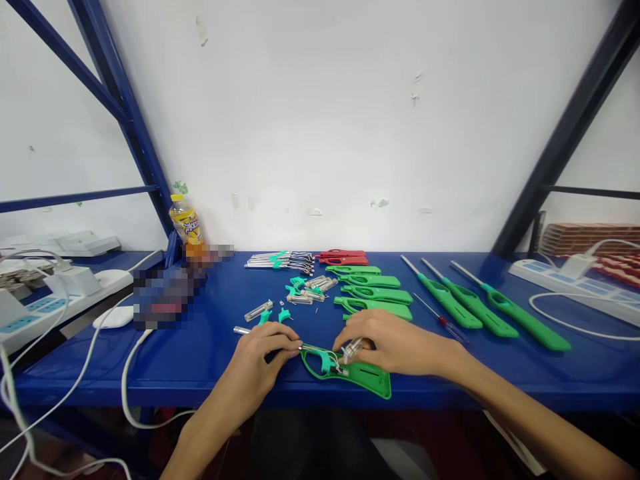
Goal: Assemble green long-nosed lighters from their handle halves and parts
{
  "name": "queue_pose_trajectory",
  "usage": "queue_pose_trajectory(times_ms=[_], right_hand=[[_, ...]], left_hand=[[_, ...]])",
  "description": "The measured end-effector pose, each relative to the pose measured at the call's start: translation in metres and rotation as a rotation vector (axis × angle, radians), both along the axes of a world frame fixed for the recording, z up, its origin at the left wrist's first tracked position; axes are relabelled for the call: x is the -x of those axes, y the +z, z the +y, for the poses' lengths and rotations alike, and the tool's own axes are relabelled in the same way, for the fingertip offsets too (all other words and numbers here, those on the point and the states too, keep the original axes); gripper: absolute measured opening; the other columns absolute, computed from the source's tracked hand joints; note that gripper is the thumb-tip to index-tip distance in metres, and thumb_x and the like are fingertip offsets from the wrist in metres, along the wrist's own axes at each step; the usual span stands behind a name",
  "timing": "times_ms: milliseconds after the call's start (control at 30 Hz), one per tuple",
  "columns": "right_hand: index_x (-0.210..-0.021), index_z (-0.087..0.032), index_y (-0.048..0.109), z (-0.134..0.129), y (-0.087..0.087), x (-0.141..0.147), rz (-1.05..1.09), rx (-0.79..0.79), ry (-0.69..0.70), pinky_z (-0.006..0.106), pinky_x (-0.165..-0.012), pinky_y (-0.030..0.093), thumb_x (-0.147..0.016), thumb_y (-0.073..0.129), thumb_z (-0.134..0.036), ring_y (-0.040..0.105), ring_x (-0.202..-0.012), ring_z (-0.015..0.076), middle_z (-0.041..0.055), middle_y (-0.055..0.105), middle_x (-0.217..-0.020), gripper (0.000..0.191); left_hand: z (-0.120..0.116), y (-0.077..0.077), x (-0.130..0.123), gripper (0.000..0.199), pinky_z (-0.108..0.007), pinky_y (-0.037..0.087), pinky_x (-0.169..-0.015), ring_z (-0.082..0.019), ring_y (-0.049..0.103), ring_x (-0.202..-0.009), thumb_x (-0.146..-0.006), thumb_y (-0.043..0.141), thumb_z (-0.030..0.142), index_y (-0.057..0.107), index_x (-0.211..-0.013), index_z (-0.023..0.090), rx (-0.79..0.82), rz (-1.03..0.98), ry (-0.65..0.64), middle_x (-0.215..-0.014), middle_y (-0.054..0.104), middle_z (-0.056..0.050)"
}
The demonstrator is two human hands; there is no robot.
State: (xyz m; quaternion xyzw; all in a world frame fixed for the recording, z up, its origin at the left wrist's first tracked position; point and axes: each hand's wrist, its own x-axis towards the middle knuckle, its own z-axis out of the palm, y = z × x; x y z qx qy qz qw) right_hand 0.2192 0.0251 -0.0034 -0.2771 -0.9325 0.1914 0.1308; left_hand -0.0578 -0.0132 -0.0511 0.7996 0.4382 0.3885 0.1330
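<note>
At the table's front edge lies a green lighter half-shell point(377, 381), its open inside facing up, with a teal trigger point(327, 362) and thin wires in it. My left hand point(260, 350) is closed in a pinch on the metal tube point(241, 330) at the shell's narrow end; the tube's tip sticks out past my knuckles. Over the shell's wider part, my right hand point(383, 340) grips a clear fuel tank point(353, 348), tilted, partly hidden by the fingers. Loose clear tanks point(259, 311) and teal triggers point(285, 314) lie just beyond my left hand.
Behind lie metal tubes with wires point(273, 261), red shells point(343, 257) and green shells point(377, 294). At right are a screwdriver point(443, 321) and finished-looking green lighters point(525, 321). A drink bottle point(187, 223), power strips point(37, 310) and white cables stand left.
</note>
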Motion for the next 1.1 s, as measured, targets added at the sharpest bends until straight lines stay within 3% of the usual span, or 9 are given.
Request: queue_pose_trajectory(times_ms=[133, 300, 400, 533, 667, 800, 1100], right_hand=[[-0.112, -0.026, 0.077, -0.003, -0.001, 0.003, 0.023, 0.045, -0.017, 0.027, -0.082, 0.045, -0.094, 0.066, -0.009, 0.069, -0.093, 0.0201, -0.0001, 0.077, -0.105, 0.027], [-0.099, -0.022, 0.075, -0.003, 0.001, 0.009, -0.059, -0.024, -0.013, 0.028, -0.076, 0.044, -0.098, 0.064, -0.016, 0.068, -0.088, 0.0208, 0.0014, 0.076, -0.094, 0.012], [-0.093, -0.021, 0.073, -0.002, 0.003, 0.012, -0.101, -0.070, 0.020, 0.028, -0.075, 0.042, -0.096, 0.063, -0.011, 0.067, -0.086, 0.0207, 0.0014, 0.075, -0.091, 0.015], [-0.092, -0.022, 0.073, -0.001, 0.005, 0.010, -0.068, 0.002, 0.026, 0.025, -0.073, 0.041, -0.098, 0.060, -0.011, 0.067, -0.081, 0.0179, 0.0003, 0.075, -0.091, 0.018], [-0.094, -0.023, 0.072, -0.003, 0.006, 0.009, -0.063, 0.066, -0.047, 0.024, -0.061, 0.035, -0.100, 0.066, -0.025, 0.060, -0.067, 0.0147, -0.0033, 0.070, -0.078, 0.008], [-0.090, -0.023, 0.069, -0.005, 0.006, 0.012, -0.087, 0.107, -0.078, 0.025, -0.052, 0.025, -0.097, 0.071, -0.031, 0.043, -0.052, 0.0121, -0.0086, 0.048, -0.056, 0.011], [-0.086, -0.021, 0.062, 0.002, 0.006, 0.018, -0.091, 0.214, -0.124, 0.023, -0.053, 0.026, -0.094, 0.076, -0.032, 0.040, -0.052, 0.0100, -0.0091, 0.051, -0.061, 0.020]], left_hand=[[0.000, -0.004, 0.003, 0.026, -0.031, 0.061, -0.080, -0.021, 0.076, -0.090, -0.100, 0.058, 0.025, 0.083, -0.094, 0.029, -0.029, 0.010, -0.022, -0.103, 0.080, -0.004], [0.002, -0.011, 0.005, 0.031, -0.030, 0.061, -0.078, -0.020, 0.076, -0.088, -0.102, 0.053, 0.023, 0.083, -0.095, 0.029, -0.055, 0.052, -0.026, -0.103, 0.079, -0.004], [-0.002, -0.007, 0.007, 0.031, -0.030, 0.059, -0.084, -0.020, 0.074, -0.095, -0.103, 0.052, 0.022, 0.082, -0.100, 0.030, -0.013, 0.082, -0.038, -0.111, 0.077, -0.004], [-0.012, 0.003, 0.010, 0.031, -0.033, 0.055, -0.094, -0.021, 0.069, -0.110, -0.105, 0.049, 0.024, 0.078, -0.112, 0.035, 0.081, 0.174, -0.022, -0.124, 0.070, -0.003], [-0.015, 0.009, 0.011, 0.040, -0.031, 0.056, -0.084, -0.019, 0.068, -0.098, -0.105, 0.041, 0.021, 0.079, -0.106, 0.033, 0.082, 0.174, -0.009, -0.119, 0.069, -0.005], [-0.013, 0.010, 0.010, 0.039, -0.029, 0.057, -0.081, -0.018, 0.067, -0.093, -0.103, 0.044, 0.021, 0.081, -0.100, 0.033, 0.064, 0.115, -0.026, -0.109, 0.071, -0.005], [-0.006, 0.003, 0.017, 0.039, -0.030, 0.056, -0.084, -0.018, 0.068, -0.094, -0.104, 0.044, 0.025, 0.082, -0.102, 0.031, 0.031, 0.091, -0.088, -0.107, 0.072, -0.006]])
